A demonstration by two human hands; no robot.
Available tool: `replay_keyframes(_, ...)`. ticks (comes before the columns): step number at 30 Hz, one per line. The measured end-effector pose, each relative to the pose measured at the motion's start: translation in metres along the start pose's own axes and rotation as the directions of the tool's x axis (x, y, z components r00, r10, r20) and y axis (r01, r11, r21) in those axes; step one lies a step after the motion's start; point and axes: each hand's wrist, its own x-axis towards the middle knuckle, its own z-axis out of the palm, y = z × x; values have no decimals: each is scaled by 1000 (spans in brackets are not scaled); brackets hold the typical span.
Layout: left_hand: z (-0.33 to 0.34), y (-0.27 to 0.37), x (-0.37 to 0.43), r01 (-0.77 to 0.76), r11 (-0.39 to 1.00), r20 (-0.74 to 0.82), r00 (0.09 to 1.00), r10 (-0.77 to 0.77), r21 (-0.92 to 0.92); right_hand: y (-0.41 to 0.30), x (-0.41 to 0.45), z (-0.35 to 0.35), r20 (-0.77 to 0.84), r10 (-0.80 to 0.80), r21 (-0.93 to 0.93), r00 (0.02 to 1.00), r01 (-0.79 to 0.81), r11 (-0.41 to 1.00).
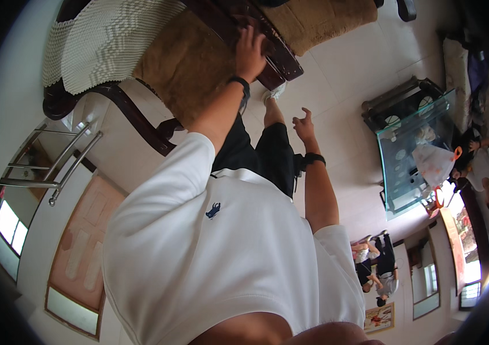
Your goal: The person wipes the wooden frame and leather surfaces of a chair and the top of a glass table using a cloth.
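My left hand lies against a dark wooden armrest of the seating, its fingers bent over the wood and slightly apart. Below and left of it is a brown plush seat cover. My right hand is in the air over the tiled floor, holding nothing, with some fingers curled and others stretched out. Dark bands circle both wrists. One foot in a light shoe shows just under the end of the armrest.
A cream knitted cover drapes the seat back. At the right stands a glass-topped table with a plastic bag. A metal railing is at the left. Several people are farther off at the lower right; another person is beyond the table.
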Motion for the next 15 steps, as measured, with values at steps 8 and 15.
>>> replay_keyframes(8,-14,14,-30,-335,916,449,799,400,-220,-152,11,20,-78,-580,-405,811,505,762)
replay_keyframes(15,-50,-41,-22,-64,891,343,909,237,-449,-229,50,51,198,-370,-479,908,419,772)
